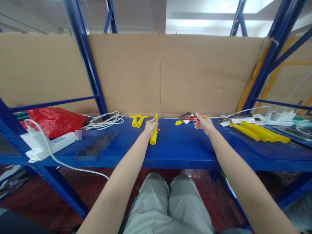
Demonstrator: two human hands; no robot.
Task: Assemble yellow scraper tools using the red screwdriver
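Note:
My left hand (151, 126) is closed round a yellow plastic tube (154, 137), whose open end points toward me. A thin yellow part stands up at its far end. My right hand (203, 123) grips a slim red tool (190, 118) by its right end; its exact kind is too small to tell. Just left of that tool lie a small yellow piece (178, 122) and a black-and-white packet (187, 114). Two yellow T-shaped pieces (139, 121) with tubular stems rest left of my left hand. Several yellow tubes (260, 131) lie side by side at the right.
The blue shelf (180, 149) has blue uprights and a cardboard sheet (195, 71) behind it. On the left are a white power strip (55, 144), a red plastic bag (58, 120), coiled white cable (107, 121) and a blurred patch. Chargers (284, 115) and cables stand far right.

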